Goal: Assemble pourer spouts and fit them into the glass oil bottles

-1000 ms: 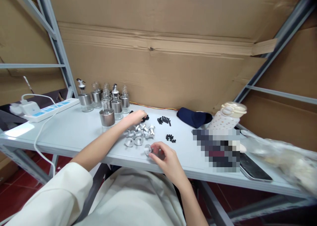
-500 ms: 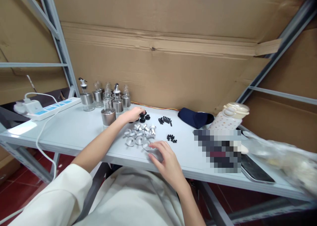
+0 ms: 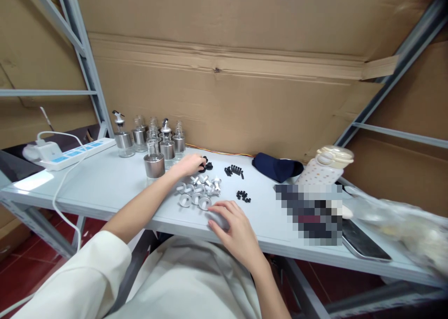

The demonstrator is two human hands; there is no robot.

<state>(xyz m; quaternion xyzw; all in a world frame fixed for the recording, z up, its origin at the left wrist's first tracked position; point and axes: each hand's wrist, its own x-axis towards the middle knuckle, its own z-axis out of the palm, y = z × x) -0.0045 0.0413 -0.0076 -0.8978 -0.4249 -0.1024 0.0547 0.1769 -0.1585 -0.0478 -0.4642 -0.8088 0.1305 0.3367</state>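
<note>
At ten o'clock from the silver caps (image 3: 199, 189) stand at least seven bottles (image 3: 153, 134); two wear spouts (image 3: 165, 127), leaving the others apparently bare-necked. The right hand (image 3: 234, 223), at five, is loosely open beside the nearest cap. The left hand (image 3: 189, 164), towards twelve, bends over at least two black stoppers (image 3: 209, 166); I cannot tell whether it grips one. Roughly a dozen caps overlap. About eight black sticks (image 3: 235, 169) lie at two, about eight short tubes (image 3: 241, 195) at three.
</note>
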